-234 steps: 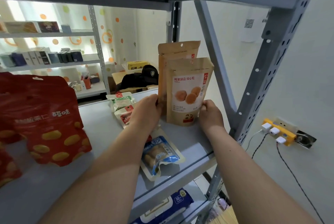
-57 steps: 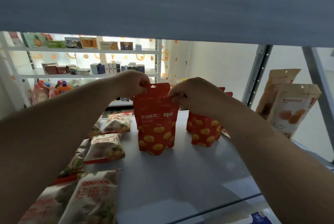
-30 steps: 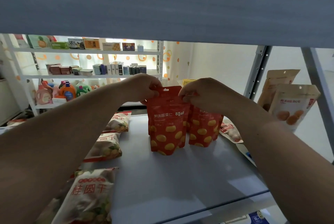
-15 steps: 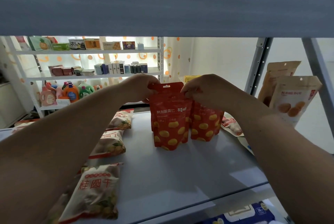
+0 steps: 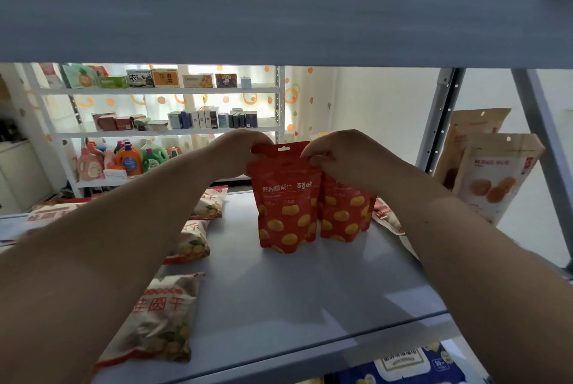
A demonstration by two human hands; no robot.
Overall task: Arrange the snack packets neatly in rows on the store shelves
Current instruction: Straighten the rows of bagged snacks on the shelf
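Snack packets were only partly in order: a red stand-up pouch printed with yellow chestnuts [image 5: 286, 210] stood upright on the grey metal shelf [image 5: 310, 293], touching a matching red pouch [image 5: 345, 213] to its right. The left hand [image 5: 238, 151] and right hand [image 5: 338, 155] each pinched its top edge. Two tan paper pouches [image 5: 493, 179] stood upright at the far right. Several pale pillow-shaped packets [image 5: 158, 318] lay flat along the left side, apparently unsorted.

The shelf [image 5: 279, 290] looks like smooth, painted grey metal with a faint sheen. The red pouch [image 5: 286, 213] is glossy plastic film. The tan pouches [image 5: 493, 179] look like matt kraft paper.
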